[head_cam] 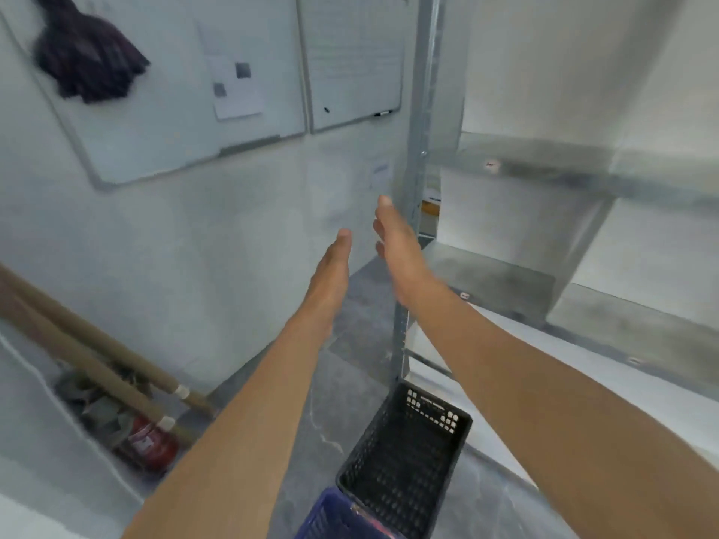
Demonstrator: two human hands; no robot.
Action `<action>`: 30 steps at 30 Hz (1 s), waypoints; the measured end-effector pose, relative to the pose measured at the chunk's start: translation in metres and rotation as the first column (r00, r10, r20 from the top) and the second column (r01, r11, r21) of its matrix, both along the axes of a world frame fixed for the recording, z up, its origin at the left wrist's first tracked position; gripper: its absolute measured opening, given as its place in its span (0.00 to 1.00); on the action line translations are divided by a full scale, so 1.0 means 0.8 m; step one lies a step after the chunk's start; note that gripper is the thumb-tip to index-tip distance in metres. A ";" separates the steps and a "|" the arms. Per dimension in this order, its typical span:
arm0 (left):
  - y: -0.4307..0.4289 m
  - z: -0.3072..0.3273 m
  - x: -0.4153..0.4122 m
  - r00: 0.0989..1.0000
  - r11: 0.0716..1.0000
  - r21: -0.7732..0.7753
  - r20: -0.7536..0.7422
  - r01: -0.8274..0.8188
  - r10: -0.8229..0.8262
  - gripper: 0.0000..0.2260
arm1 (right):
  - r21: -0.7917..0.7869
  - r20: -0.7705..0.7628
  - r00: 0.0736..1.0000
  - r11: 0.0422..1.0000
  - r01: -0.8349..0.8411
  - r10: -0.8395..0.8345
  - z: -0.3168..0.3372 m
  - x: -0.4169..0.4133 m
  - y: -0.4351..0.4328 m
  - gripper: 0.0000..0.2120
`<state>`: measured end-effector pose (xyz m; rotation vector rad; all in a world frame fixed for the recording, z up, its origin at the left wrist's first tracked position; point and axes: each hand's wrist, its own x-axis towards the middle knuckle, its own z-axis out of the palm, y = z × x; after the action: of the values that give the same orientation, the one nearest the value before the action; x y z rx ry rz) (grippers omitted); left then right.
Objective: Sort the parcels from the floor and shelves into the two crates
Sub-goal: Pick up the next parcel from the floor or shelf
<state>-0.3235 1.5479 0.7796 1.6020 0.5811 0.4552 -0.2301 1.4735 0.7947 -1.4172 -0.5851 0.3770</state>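
Observation:
Both arms stretch forward over the floor. My left hand (334, 262) is held flat, edge-on, with straight fingers and holds nothing. My right hand (395, 237) reaches out beside the metal shelf post (418, 149), fingers straight, empty. A black perforated crate (404, 457) stands empty on the grey floor below my arms. The corner of a blue crate (334, 515) shows in front of it at the bottom edge. A small yellow-brown item (430, 208), possibly a parcel, shows behind the post. The picture is blurred.
Metal shelving (564, 169) fills the right side. Whiteboards (194, 91) hang on the wall ahead, with a dark cloth (85, 60) at top left. Cardboard tubes (93, 355) and a red extinguisher (149, 445) lie at the lower left.

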 end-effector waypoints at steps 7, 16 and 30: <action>-0.122 0.097 0.068 0.965 0.966 0.090 0.084 0.241 -0.249 0.27 | 0.062 0.090 0.952 0.956 0.288 -0.292 0.109 0.025 -0.159 0.29; -0.343 0.141 0.160 0.853 0.865 0.124 0.149 0.486 -0.500 0.29 | 0.127 0.127 0.824 0.833 0.539 -0.553 0.147 0.050 -0.406 0.30; -0.761 0.127 0.203 0.544 0.554 0.109 0.105 0.826 -0.832 0.30 | 0.107 0.098 0.470 0.479 0.871 -0.877 0.123 0.004 -0.811 0.28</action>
<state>-0.1610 0.9391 0.8814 1.6695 -0.3588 -0.1546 -0.2268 0.8246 0.8928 -1.5176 0.1051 -0.5910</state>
